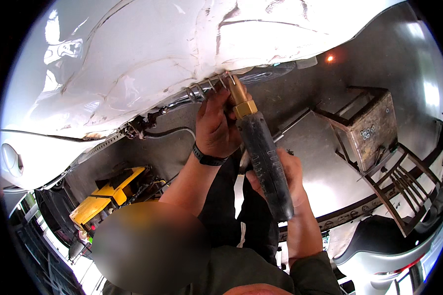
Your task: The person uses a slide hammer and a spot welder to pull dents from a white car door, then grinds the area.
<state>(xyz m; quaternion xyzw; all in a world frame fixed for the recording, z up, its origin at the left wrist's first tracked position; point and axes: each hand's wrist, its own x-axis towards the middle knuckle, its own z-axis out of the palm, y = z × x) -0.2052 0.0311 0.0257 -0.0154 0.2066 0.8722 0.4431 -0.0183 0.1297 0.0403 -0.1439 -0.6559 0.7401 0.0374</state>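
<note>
My right hand [289, 169] is wrapped around the black grip of a welding gun [263, 162] with a brass nose. The tool slants upward, its tip close to the lower edge of a dented white car panel [147, 54]. Several thin metal rings [192, 93] stand in a row along that edge. With a dark band on its wrist, my left hand [214, 123] is closed just left of the brass nose. Its fingertips pinch at one of the rings beside the tip; they partly hide it.
To the right stand a worn metal stand [371, 130] and a slatted metal frame [403, 189]. A yellow machine [108, 194] sits on the floor at left. A dark hose [170, 132] hangs below the panel. Another silver car part [384, 263] shows at lower right.
</note>
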